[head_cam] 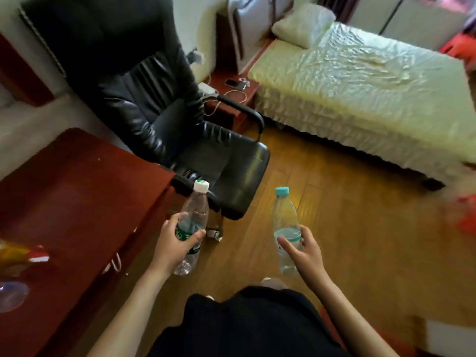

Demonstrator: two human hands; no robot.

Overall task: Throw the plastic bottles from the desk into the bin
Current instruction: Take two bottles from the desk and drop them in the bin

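Observation:
My left hand [173,244] grips a clear plastic bottle with a white cap and green label [195,212], held upright beside the corner of the dark red desk [77,191]. In my right hand [306,253] is a second clear bottle with a teal cap and pale teal label [284,215], also upright, over the wooden floor. Both bottles look nearly empty. No bin shows in the head view.
A black leather office chair [164,119] stands just ahead by the desk. A bed with a pale cover [360,86] fills the right side, with a low red nightstand [231,99] between them. Wrappers and a clear lid [13,295] lie on the desk at left. Wooden floor [347,215] stretches ahead.

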